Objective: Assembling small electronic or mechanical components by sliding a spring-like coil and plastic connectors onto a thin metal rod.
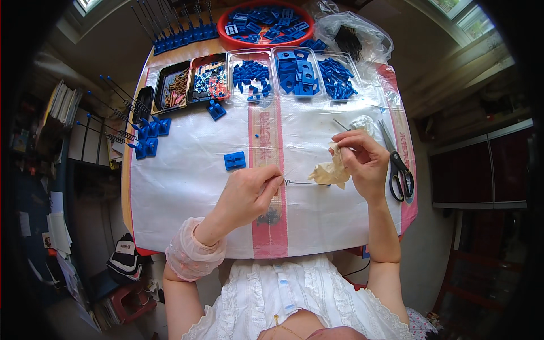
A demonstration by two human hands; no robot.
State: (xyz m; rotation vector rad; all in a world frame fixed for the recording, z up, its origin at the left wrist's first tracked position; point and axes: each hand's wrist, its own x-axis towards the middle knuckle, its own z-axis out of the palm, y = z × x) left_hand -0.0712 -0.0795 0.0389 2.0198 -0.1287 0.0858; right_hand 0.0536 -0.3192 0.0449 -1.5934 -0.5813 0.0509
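My left hand [255, 190] is closed in a pinch on the coiled end of a thin spring wire [309, 183]. The wire points right and ends in a small dark tip. Between the fingertips of my right hand [362, 158] hangs a crumpled cream-coloured scrap of cloth or paper [334, 169], its lower edge close to that tip; whether they touch, I cannot tell. Just beyond my left hand, a blue plastic base [234, 161] lies on the white table cover [187, 192]. A tiny blue piece [257, 135] rests farther off.
Across the back stand a black tray of brass-coloured screws [161, 106], a tray of small metal parts [195, 96], clear boxes of blue parts [276, 85] and a red basin [222, 38]. Blue bases with spring wires [148, 141] crowd the left edge. Black-handled scissors [400, 175] lie at right.
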